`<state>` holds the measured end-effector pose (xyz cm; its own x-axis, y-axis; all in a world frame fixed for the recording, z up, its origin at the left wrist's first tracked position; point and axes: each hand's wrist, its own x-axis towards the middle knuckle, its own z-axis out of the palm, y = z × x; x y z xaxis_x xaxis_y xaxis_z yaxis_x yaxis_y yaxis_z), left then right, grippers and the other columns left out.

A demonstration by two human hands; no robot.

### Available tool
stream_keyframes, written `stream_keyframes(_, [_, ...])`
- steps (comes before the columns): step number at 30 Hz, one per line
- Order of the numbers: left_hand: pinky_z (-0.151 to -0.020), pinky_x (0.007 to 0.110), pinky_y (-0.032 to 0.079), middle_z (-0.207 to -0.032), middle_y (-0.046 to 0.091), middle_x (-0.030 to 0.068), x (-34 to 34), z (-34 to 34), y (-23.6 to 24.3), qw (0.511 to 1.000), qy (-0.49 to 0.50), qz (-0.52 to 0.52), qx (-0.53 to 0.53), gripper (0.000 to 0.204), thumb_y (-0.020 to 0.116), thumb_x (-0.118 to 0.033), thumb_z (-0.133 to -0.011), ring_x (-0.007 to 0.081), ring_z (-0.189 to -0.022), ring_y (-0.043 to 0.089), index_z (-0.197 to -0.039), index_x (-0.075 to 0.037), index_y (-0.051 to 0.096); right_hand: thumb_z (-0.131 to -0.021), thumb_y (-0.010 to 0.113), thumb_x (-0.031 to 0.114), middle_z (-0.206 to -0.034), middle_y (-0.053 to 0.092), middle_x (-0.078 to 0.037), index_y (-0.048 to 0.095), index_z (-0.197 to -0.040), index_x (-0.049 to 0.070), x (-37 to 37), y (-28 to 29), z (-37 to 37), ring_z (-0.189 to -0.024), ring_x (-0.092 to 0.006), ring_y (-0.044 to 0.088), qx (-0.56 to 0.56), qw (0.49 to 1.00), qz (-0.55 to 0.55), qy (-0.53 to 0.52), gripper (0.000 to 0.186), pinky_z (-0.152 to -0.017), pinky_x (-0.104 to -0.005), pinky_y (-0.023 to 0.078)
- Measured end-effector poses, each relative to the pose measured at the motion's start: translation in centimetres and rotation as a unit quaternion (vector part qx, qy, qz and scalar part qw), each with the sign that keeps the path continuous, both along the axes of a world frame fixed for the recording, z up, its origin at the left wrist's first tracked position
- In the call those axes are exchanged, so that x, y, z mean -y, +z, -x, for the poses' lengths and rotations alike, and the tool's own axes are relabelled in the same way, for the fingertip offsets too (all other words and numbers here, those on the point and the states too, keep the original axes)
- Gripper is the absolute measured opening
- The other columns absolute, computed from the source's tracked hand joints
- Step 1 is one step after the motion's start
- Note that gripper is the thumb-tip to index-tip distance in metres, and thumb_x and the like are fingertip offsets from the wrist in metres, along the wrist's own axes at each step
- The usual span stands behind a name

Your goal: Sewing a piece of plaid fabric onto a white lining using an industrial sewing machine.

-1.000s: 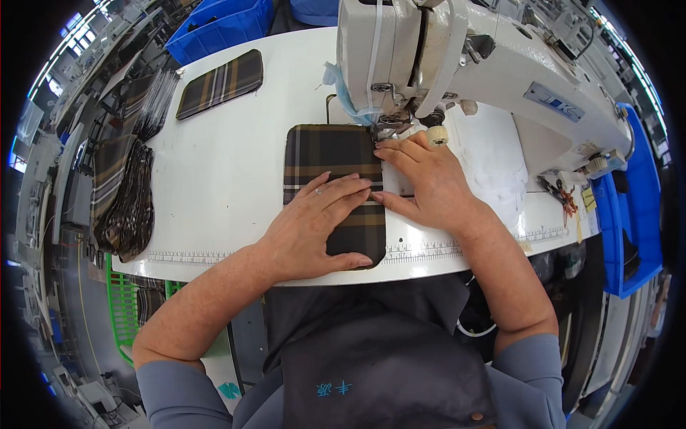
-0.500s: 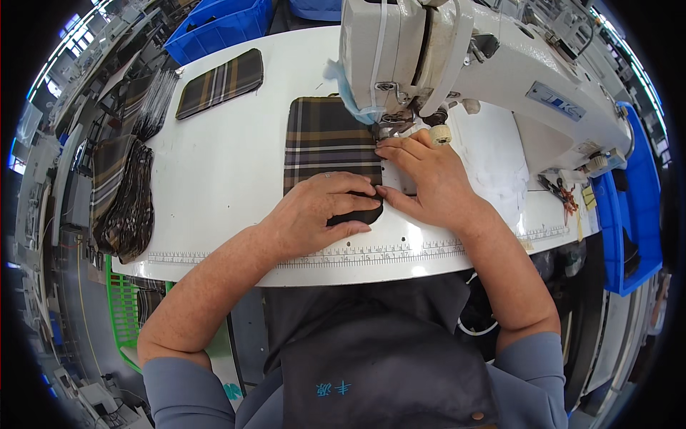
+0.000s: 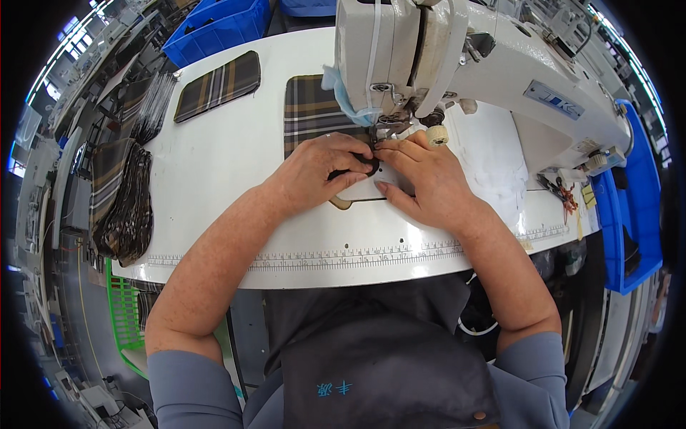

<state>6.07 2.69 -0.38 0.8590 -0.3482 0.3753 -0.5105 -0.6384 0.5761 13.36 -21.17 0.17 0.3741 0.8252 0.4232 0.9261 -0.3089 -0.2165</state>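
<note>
A dark plaid fabric piece (image 3: 311, 107) with rounded corners lies on the white sewing table, its right edge at the needle area of the sewing machine (image 3: 400, 64). My left hand (image 3: 318, 168) is closed at the piece's near end, thumb and fingers pinching its dark rounded corner. My right hand (image 3: 429, 175) rests beside it on the table, fingertips against the fabric edge close to the presser foot (image 3: 374, 136), thumb spread away. Whether the right fingers grip the edge or only press on it is hard to see. Pale blue cloth (image 3: 343, 96) hangs on the machine head.
Another plaid piece (image 3: 218, 87) lies at the table's far left. Stacked plaid pieces (image 3: 121, 200) hang over the left edge. Blue bins (image 3: 218, 32) stand behind, and a blue bin (image 3: 636, 236) is at right. Small snips (image 3: 552, 187) lie near the right end.
The plaid piece has moved away from me along the machine, and my left hand has gone forward with it. My right hand stays almost in place.
</note>
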Motion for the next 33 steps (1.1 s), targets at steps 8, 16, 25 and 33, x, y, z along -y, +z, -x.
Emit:
stream_keyframes(8, [-0.091,0.036,0.059,-0.115,0.074,0.0092,-0.8,-1.9,0.3,0.998,0.041,-0.047,0.024,0.017,0.079,-0.011,-0.086,0.0263,-0.106,0.071,-0.102,-0.005,0.080,-0.087,0.072,0.028,-0.122,0.069,-0.008,0.070,-0.122,0.006,-0.1,0.0,0.3,-0.101,-0.0280,0.061,0.024,1.000,-0.001,-0.011,0.042,-0.085,-0.0394,0.049])
stream_keyframes(16, [-0.090,0.039,0.056,-0.110,0.072,0.0097,0.2,-1.3,0.2,0.987,0.069,-0.121,0.081,0.024,0.079,-0.020,-0.086,0.0286,-0.101,0.069,-0.105,-0.005,0.079,-0.087,0.072,0.026,-0.120,0.068,-0.010,0.068,-0.120,0.003,0.0,0.1,0.3,-0.112,-0.0299,0.061,0.019,1.000,0.006,-0.017,0.040,-0.086,-0.0402,0.050])
stream_keyframes(25, [-0.121,0.051,0.032,-0.150,0.051,0.0157,1.0,1.5,0.2,0.987,0.084,-0.131,0.033,0.052,0.074,-0.029,-0.091,0.0335,-0.143,0.045,-0.136,-0.004,0.065,-0.087,0.073,0.027,-0.116,0.069,-0.007,0.071,-0.112,0.005,0.0,-0.4,-0.1,-0.105,-0.0275,0.062,0.024,0.999,-0.039,-0.010,0.033,-0.087,-0.0416,0.049])
stream_keyframes(33, [-0.124,0.053,0.027,-0.154,0.051,0.0144,2.3,3.8,0.5,0.991,0.069,-0.103,-0.051,0.050,0.076,-0.026,-0.091,0.0333,-0.148,0.042,-0.136,-0.007,0.066,-0.083,0.075,0.020,-0.109,0.071,-0.003,0.073,-0.106,0.007,0.4,-0.7,-0.2,-0.103,-0.0258,0.062,0.002,0.998,-0.058,0.007,0.027,-0.085,-0.0397,0.049])
